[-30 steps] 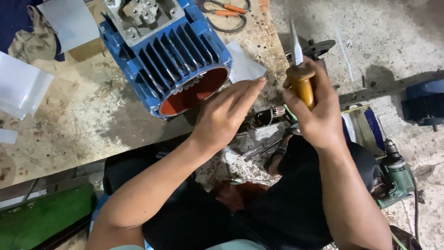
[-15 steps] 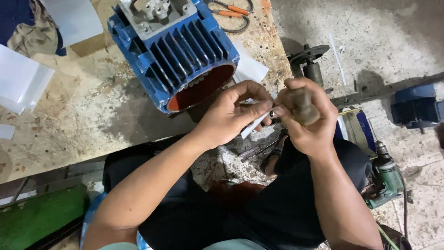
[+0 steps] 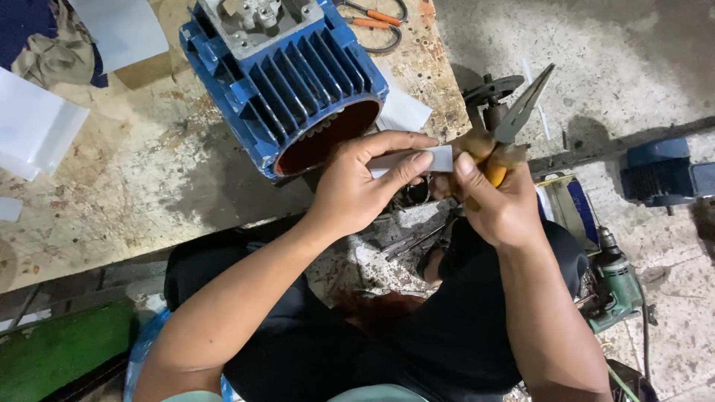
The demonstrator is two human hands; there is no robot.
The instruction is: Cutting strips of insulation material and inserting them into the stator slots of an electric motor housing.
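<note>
My left hand (image 3: 365, 186) pinches a small white paper strip (image 3: 417, 158) between thumb and fingers, just in front of the open red-lined end of a blue finned motor housing (image 3: 287, 82). My right hand (image 3: 499, 197) grips long-nose pliers with orange handles (image 3: 514, 123), jaws pointing up and to the right, and its fingertips also touch the strip's right end. Both hands meet above my lap, off the bench edge.
A worn wooden bench (image 3: 134, 186) carries white paper sheets (image 3: 33, 123), a rag (image 3: 48, 52), and orange-handled scissors (image 3: 376, 18). On the concrete floor lie a green power drill (image 3: 614, 286), a blue motor part (image 3: 663, 175) and a metal flange (image 3: 491, 93).
The pliers, held upright a second ago, were lowered into my fist, then tilted with jaws up-right. My left hand took the white strip and now holds it flat between both hands.
</note>
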